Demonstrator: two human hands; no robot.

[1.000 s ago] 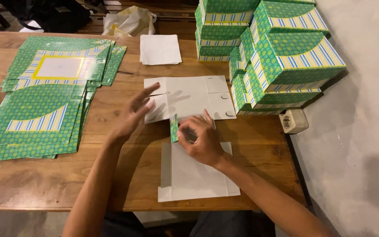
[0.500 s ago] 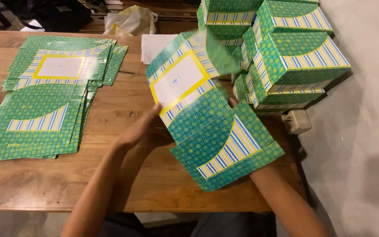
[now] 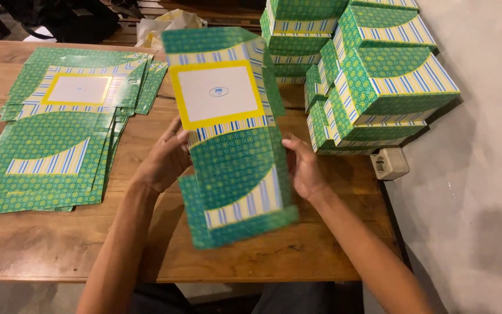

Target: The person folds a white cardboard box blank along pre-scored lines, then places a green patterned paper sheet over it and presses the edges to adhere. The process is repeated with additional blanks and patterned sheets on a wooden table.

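I hold a flat green patterned cardboard box blank (image 3: 233, 151) up above the wooden table (image 3: 297, 256), printed side toward me. It has a yellow-framed white panel on top and a striped curve below. My left hand (image 3: 164, 157) grips its left edge at mid height. My right hand (image 3: 303, 168) grips the right edge opposite. The lower flaps hang free and look blurred.
A stack of the same flat blanks (image 3: 59, 134) lies on the table's left part. Several assembled green boxes (image 3: 373, 75) are piled at the right rear against a grey wall (image 3: 483, 174). A small beige socket block (image 3: 391, 163) sits below them. A crumpled bag (image 3: 169, 23) lies behind.
One second ago the blank lay white side up on the table under my hands. I have lifted and turned it over, and it now stands squarer between both hands.
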